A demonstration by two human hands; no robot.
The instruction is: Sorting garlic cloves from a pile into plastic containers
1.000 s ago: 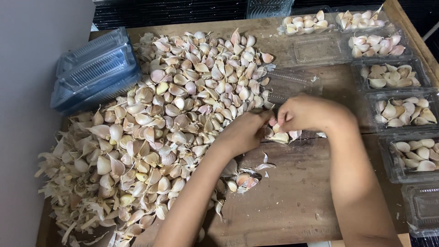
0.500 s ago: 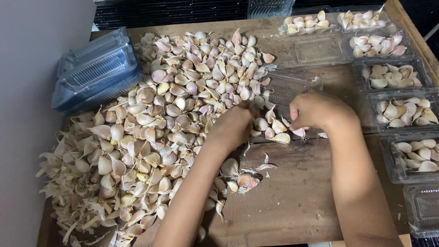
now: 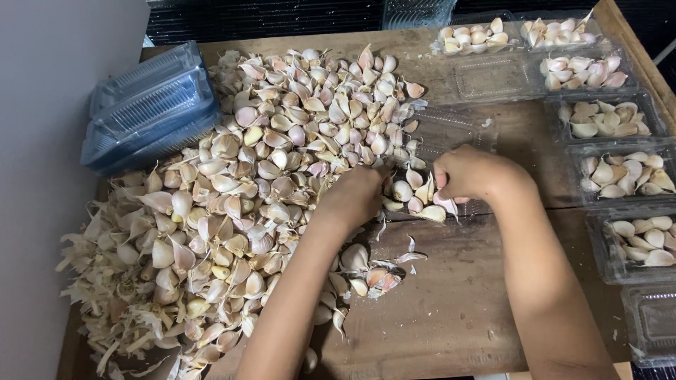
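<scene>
A big heap of unpeeled garlic cloves (image 3: 282, 155) covers the left half of a worn wooden table (image 3: 458, 309). My left hand (image 3: 355, 197) rests knuckles-up at the heap's right edge, its fingers curled under and hidden. My right hand (image 3: 472, 174) is a little to the right, fingertips pinched on garlic cloves (image 3: 445, 205). Between the two hands lies a small cluster of cloves (image 3: 412, 193). It sits on the near end of an open clear plastic container (image 3: 451, 130).
A stack of clear bluish plastic boxes (image 3: 151, 105) stands at the far left. Clear trays filled with cloves (image 3: 620, 169) line the right edge and far side, with one empty tray (image 3: 493, 76) among them. Papery skins (image 3: 105, 309) lie at the near left.
My hands, close together a second ago, have drawn apart. The left went back toward the heap and the right shifted slightly right, leaving a cluster of cloves between them.
</scene>
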